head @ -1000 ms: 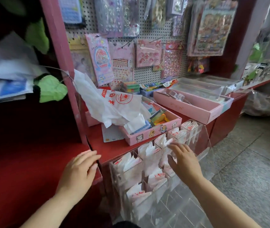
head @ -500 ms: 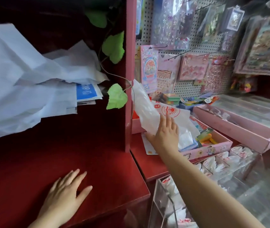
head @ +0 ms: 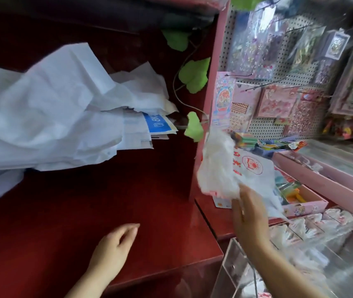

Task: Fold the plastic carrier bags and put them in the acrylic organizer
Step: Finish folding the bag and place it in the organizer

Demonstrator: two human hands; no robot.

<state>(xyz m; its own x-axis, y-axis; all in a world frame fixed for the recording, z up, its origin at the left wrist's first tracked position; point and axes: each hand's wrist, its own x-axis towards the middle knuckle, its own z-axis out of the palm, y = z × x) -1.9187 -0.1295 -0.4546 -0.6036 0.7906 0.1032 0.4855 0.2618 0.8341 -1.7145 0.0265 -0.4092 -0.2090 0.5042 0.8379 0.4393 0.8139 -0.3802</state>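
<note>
Over the pink tray (head: 304, 206), gripping the printed carrier bag (head: 216, 175) in the right hand (head: 250, 216), with left hand (head: 111, 248) loose and empty, best lifting clear before folding.

"8K" in white on blue label (head: 159, 123) of paper stack (head: 49, 117); red print on carrier bag (head: 250, 168) too blurred to read.

I count two hands, my left hand (head: 115, 248) and my right hand (head: 250, 214). There is one white plastic carrier bag with red print (head: 250, 168), though its blurred bunch may hide more. One clear acrylic organizer (head: 233, 267) stands near right. Two pink cardboard trays sit right: the near pink tray (head: 306, 206) and the far pink tray (head: 321, 179). There are four green leaves (head: 195, 76).
</note>
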